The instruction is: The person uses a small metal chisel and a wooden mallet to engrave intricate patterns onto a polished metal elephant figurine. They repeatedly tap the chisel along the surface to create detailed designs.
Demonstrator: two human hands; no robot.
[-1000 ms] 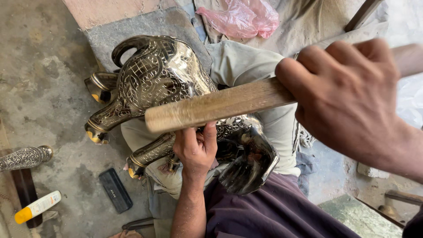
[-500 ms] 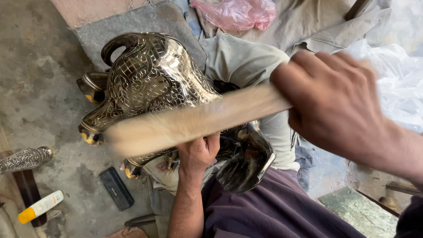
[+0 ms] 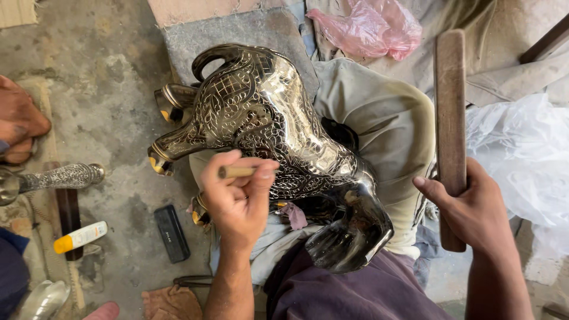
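A large engraved metal animal figure (image 3: 261, 118), dark and shiny, lies across my lap on a grey cloth (image 3: 379, 118). My left hand (image 3: 237, 198) is closed around a small round-ended chisel (image 3: 234, 172) and holds it against the figure's flank. My right hand (image 3: 471, 210) grips a long flat wooden mallet (image 3: 450, 101), raised upright to the right of the figure and clear of it. The figure's legs with gold-coloured tips (image 3: 157, 166) point left.
On the concrete floor at left lie a small black case (image 3: 172, 233), a white tube with an orange cap (image 3: 80, 236) and an engraved metal piece (image 3: 59, 176). Another person's hand (image 3: 21, 121) is at the left edge. A pink plastic bag (image 3: 370, 26) lies at the top.
The wooden mallet has swung from lying across the figure to upright at the right. My left hand now shows the chisel on the figure's side.
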